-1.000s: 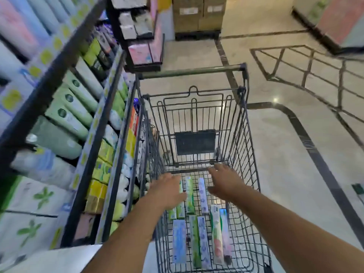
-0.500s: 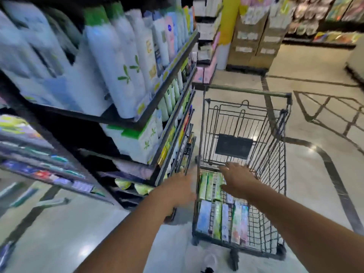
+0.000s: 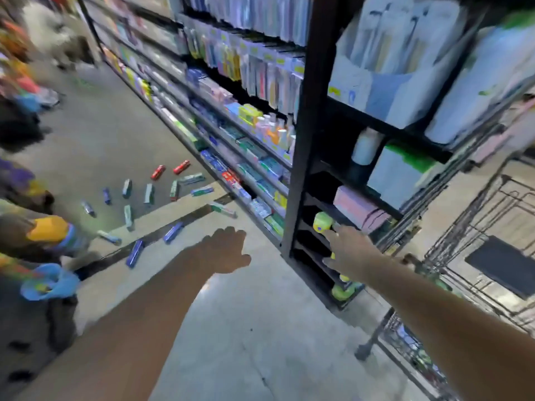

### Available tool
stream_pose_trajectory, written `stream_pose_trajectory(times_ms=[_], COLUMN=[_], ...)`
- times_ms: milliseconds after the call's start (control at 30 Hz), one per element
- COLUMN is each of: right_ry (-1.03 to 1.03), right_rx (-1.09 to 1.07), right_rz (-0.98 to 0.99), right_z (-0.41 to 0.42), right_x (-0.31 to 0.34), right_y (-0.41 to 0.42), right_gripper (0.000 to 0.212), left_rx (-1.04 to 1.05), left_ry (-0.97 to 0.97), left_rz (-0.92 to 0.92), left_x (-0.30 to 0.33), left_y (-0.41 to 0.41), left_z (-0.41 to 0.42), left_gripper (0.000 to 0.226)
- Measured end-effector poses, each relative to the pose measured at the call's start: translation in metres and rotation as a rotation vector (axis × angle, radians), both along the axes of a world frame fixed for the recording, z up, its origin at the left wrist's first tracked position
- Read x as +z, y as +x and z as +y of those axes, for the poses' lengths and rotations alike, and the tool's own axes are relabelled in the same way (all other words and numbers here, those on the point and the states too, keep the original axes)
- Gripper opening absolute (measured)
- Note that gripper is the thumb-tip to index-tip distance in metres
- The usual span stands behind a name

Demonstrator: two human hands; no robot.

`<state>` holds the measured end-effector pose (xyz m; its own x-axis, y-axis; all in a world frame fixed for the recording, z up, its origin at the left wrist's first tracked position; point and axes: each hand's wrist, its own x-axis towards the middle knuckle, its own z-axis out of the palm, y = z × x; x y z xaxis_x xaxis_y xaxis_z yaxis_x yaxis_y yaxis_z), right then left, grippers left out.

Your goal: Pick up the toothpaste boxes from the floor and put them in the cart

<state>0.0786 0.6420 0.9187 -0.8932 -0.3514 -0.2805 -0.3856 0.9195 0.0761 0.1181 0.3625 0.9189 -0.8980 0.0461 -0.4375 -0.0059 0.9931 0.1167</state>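
Head view: we look down a shop aisle with both bare arms stretched out ahead of us. Our left hand [image 3: 224, 250] hangs in the air with fingers loosely spread, holding nothing. Our right hand [image 3: 348, 251] reaches forward beside it, fingers extended and likewise empty, in front of the dark end post of the shelving [image 3: 301, 134].

The toothpaste boxes [image 3: 150, 195] lie scattered on the grey floor [image 3: 254, 328] beyond and to the left of the left hand, well apart from both palms. Among them we can pick out two red boxes [image 3: 170, 170] farthest from us, several green-and-white ones, and blue ones, the nearest being a blue box [image 3: 173, 232] just past the left hand's fingertips in the frame. The wire cart [image 3: 451, 285] stands to the right of the right hand, only partly in view, with a few boxes faintly visible through its lower mesh.

We judge this to be the gap between loads: hands empty, facing the pile, with many boxes not yet gathered. The next move likely calls for walking closer and bending low, then closing the fingers round the long sides of a near box, perhaps one per hand, before carrying them to the cart on our right.

The picture is heavily blurred, so no brand, label or writing can be read on the boxes or shelf tags.
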Motion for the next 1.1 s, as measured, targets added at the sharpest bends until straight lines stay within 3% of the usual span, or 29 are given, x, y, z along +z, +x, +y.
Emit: stream_pose_trajectory(times_ms=[167,333,433,733,1100], right_ry=[-0.059,-0.083,-0.095,-0.07,-0.047], right_rx=[0.276,0.507,0.602,0.748,0.86], right_rz=[0.014,-0.001,0.001,-0.074,-0.122], right_z=[-0.129,-0.231,-0.282,-0.4,-0.55], right_x=[-0.001,-0.011,-0.022,-0.038,-0.062], right_y=[-0.011,-0.027,-0.049,-0.177,-0.278], right_gripper=[0.056,0.066,0.065,0.057,0.051], left_rx=[0.273,0.453,0.558,0.801,0.901], left_ry=[-0.014,-0.029,-0.05,-0.03,0.039], left_rz=[-0.002,-0.009,-0.04,-0.052,-0.042], left_x=[-0.002,-0.001,-0.006,-0.012,-0.022], left_y=[0.05,0.073,0.068,-0.007,-0.1], left_z=[-0.118,-0.191,-0.227,-0.311,-0.418], left_gripper=[0.063,0.057,0.07,0.072,0.069])
